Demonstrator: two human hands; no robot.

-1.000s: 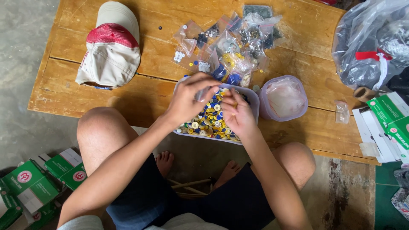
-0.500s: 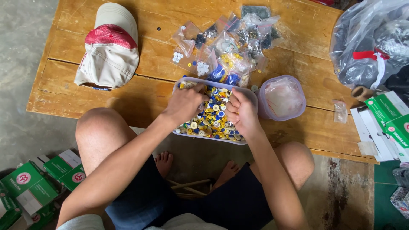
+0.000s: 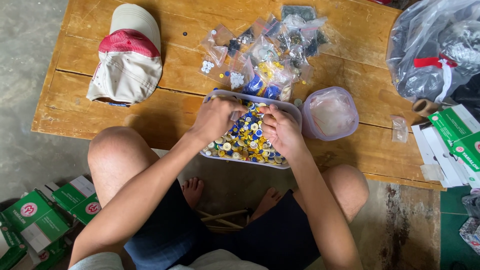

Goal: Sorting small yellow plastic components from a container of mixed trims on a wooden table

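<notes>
A shallow clear plastic tray full of yellow, blue and white buttons sits at the near edge of a wooden table. Both my hands are inside it. My left hand curls over the tray's left half, its fingers closed on what looks like a small clear bag. My right hand is right beside it, with bent fingertips pinching buttons close to the left hand's fingers. Just behind the tray lies a heap of small clear bags of sorted buttons.
A round lilac tub holding clear plastic stands right of the tray. A red and beige cap lies at the left. A big plastic bag and green boxes are at the right. More green boxes lie on the floor by my knee.
Both hands have dropped from just above the tray down into the buttons. They have stayed close together, and the view has shifted slightly.
</notes>
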